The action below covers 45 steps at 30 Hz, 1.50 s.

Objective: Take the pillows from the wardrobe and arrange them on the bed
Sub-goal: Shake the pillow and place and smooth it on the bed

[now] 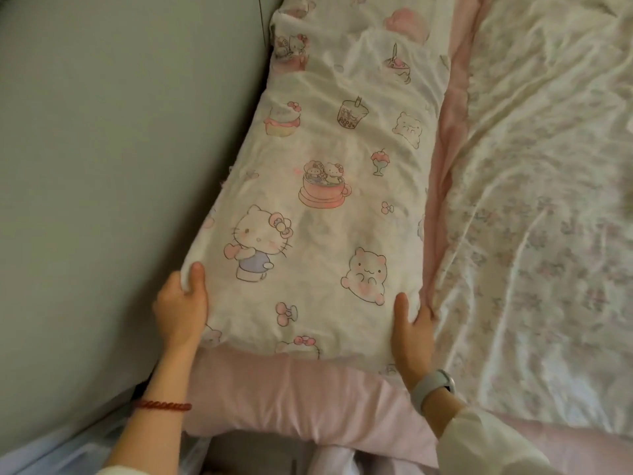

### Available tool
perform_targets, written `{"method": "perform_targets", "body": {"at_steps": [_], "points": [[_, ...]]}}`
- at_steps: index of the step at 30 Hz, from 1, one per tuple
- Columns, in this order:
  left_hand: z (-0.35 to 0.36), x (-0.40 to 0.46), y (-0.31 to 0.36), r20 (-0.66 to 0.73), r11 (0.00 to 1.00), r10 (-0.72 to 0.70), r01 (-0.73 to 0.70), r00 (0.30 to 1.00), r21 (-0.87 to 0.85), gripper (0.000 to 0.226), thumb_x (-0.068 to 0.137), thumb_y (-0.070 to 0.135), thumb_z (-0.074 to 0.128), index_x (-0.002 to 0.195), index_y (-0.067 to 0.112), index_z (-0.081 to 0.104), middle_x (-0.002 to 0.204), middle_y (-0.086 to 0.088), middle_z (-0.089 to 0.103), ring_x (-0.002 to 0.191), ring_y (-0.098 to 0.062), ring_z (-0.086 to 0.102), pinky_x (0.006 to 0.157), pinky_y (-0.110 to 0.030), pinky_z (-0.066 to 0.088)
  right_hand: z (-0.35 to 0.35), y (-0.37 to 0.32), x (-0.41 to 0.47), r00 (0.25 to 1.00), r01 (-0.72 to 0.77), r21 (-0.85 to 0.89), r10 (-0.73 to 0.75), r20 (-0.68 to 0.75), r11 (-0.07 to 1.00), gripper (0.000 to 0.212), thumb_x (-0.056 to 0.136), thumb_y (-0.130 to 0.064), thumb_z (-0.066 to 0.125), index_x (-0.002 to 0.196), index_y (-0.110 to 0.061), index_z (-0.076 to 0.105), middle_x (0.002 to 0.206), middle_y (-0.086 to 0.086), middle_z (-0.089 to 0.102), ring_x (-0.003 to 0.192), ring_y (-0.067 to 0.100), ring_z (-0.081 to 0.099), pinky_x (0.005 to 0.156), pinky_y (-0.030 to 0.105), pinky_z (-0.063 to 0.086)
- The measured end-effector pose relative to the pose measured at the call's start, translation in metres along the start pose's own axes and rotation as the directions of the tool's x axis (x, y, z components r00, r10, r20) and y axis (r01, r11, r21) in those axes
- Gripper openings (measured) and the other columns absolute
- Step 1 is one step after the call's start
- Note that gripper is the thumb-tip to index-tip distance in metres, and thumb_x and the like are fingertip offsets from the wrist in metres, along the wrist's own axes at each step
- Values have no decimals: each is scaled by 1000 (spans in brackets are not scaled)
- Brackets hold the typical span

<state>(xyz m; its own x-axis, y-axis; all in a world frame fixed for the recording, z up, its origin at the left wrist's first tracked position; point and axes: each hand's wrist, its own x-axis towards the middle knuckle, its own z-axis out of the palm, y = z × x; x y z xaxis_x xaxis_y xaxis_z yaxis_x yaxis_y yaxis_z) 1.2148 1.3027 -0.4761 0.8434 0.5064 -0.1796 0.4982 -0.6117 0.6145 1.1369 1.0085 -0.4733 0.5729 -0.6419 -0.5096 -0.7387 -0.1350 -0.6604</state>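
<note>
A long white pillow (329, 186) printed with pink cartoon cats, bears and cups lies lengthwise along the bed's left side, against the grey-green headboard. Beneath its near end a plain pink pillow (294, 395) sticks out toward me. My left hand (181, 306) grips the printed pillow's near left corner, thumb on top. My right hand (411, 330) holds its near right edge, thumb on top and fingers tucked under. The right wrist carries a pale watch, the left wrist a red bead bracelet.
A cream floral sheet (541, 234), heavily wrinkled, covers the bed on the right. A pink fabric strip (448, 159) runs between pillow and sheet. The padded grey-green headboard (102, 166) fills the left. Pale blue cloth (51, 450) shows at bottom left.
</note>
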Motion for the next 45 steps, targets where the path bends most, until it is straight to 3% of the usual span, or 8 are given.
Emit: {"method": "perform_targets", "body": {"at_steps": [5, 13, 19, 26, 30, 34, 38, 45], "points": [[-13, -1, -51, 352, 877, -300, 111, 887, 468, 39, 96, 35, 32, 104, 5, 53, 95, -18, 57, 83, -31, 50, 75, -41, 42, 14, 41, -29, 948, -117, -194, 167, 270, 974, 55, 85, -56, 41, 124, -18, 41, 124, 7, 56, 109, 28, 52, 95, 39, 42], [18, 25, -22, 472, 988, -142, 151, 870, 19, 62, 90, 51, 41, 142, 25, 19, 147, -9, 33, 131, -32, 35, 106, -51, 31, 23, 12, 23, 961, 6, -14, -2, 276, 1000, 76, 85, -56, 45, 142, -22, 8, 154, 3, 12, 140, 20, 14, 116, 43, 15], [19, 10, -2, 308, 992, -123, 108, 943, 64, 63, 79, 60, 45, 123, 16, 43, 121, -14, 53, 107, -34, 51, 95, -53, 40, 28, -4, 12, 980, 161, -98, -146, 138, 982, 72, 83, -44, 56, 139, -14, 23, 115, -11, 50, 109, 14, 45, 86, 9, 29], [16, -28, -26, 320, 939, -237, 131, 917, 319, 61, 90, 54, 34, 137, 16, 28, 138, -21, 37, 123, -41, 36, 102, -58, 29, 9, 17, -9, 968, 149, -301, -78, 237, 942, 67, 88, -42, 48, 140, -15, 15, 130, 20, 46, 113, 29, 45, 92, 39, 36], [30, -23, -16, 225, 947, -85, 9, 971, 321, 58, 92, 45, 35, 142, 20, 18, 151, -15, 21, 136, -39, 18, 107, -63, 13, 17, 9, -9, 971, 232, -503, -165, 175, 833, 66, 88, -30, 49, 141, -16, 12, 143, 25, 27, 128, 41, 29, 104, 51, 28], [58, -20, 21, 290, 861, 255, -353, 922, 365, 61, 88, 53, 36, 142, 31, 16, 154, -10, 14, 140, -37, 6, 105, -67, 3, 35, -24, 15, 753, 649, -576, -529, 392, 497, 62, 87, -33, 46, 140, -30, 14, 152, 16, 15, 139, 36, 12, 109, 62, 10], [94, -7, 40, 432, 750, 348, -524, 832, 404, 67, 85, 63, 27, 142, 39, 0, 156, -5, -3, 141, -33, -9, 105, -66, -5, 58, -47, 63, 597, 788, -568, -521, 610, 236, 57, 89, -46, 37, 139, -39, 9, 156, 8, 4, 141, 34, -2, 105, 69, 3], [97, 17, 18, 396, 829, 222, -387, 891, 404, 68, 77, 73, 7, 138, 47, -11, 156, -3, -8, 141, -32, -8, 107, -67, 4, 40, -42, 113, 772, 630, -525, -394, 498, 572, 52, 92, -48, 31, 136, -48, 5, 156, -4, -4, 141, 25, -10, 111, 56, 11]]}}
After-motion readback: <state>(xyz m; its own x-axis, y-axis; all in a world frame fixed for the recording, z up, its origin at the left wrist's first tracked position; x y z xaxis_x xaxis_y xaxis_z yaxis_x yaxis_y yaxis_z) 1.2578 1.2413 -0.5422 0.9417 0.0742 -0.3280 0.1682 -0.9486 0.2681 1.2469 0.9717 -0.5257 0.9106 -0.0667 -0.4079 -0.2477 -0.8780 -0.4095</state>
